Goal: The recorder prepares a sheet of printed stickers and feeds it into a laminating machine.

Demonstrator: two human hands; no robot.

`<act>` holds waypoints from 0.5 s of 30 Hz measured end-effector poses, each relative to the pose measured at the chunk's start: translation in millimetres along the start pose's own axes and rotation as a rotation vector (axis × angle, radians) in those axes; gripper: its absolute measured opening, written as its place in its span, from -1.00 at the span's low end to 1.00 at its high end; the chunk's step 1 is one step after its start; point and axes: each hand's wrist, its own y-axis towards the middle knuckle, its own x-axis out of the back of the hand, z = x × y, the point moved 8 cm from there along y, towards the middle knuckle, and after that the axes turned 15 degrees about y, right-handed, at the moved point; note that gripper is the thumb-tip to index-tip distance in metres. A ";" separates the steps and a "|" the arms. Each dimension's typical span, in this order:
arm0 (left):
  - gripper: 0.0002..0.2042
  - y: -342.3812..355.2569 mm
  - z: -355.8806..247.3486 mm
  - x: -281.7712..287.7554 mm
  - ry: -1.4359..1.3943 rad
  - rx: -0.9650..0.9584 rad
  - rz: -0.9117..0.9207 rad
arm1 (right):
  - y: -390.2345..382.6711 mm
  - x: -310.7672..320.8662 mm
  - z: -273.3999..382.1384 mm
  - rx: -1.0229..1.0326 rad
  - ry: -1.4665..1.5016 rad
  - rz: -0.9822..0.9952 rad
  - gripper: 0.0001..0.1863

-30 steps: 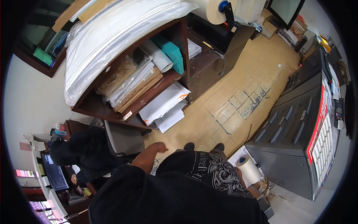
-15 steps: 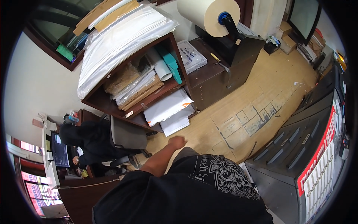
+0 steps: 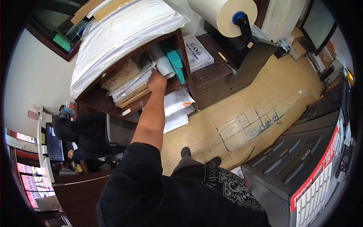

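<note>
My left hand (image 3: 157, 82) reaches into the upper opening of a dark brown wooden shelf (image 3: 141, 101). Its fingers are closed at the edge of a stack of white sheets and brown boards (image 3: 133, 89), beside a white roll (image 3: 164, 65). The back of the hand hides what the fingers hold, if anything. To the right of the roll stands a teal folder (image 3: 174, 62). Brown material in clear plastic (image 3: 121, 74) lies at the left of the compartment. Below my forearm, white envelopes (image 3: 177, 104) stick out of the lower shelf. My right hand is out of view.
Wrapped white sheets (image 3: 121, 34) top the shelf. Right of it are a low brown cabinet (image 3: 211, 79) and a machine with a large cream roll (image 3: 223, 17). A person in black (image 3: 89, 134) sits at the left. A grey drawer cabinet (image 3: 280, 162) stands at the right.
My left hand has gone from low over the floor, its fingers curled, up and forward into the shelf. My feet have come into view on the floor.
</note>
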 end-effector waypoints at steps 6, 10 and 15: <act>-0.53 -11.0 -12.3 14.8 -0.008 -0.038 -0.083 | -12.5 14.4 -34.1 -0.034 -0.074 0.048 -0.65; -0.50 -43.9 -10.9 57.4 -0.111 -0.062 -0.215 | -12.8 23.8 -45.6 -0.105 -0.084 0.031 -0.65; -0.63 -101.4 5.9 117.3 -0.189 -0.149 -0.326 | 3.2 32.8 -64.6 -0.101 -0.127 0.066 -0.64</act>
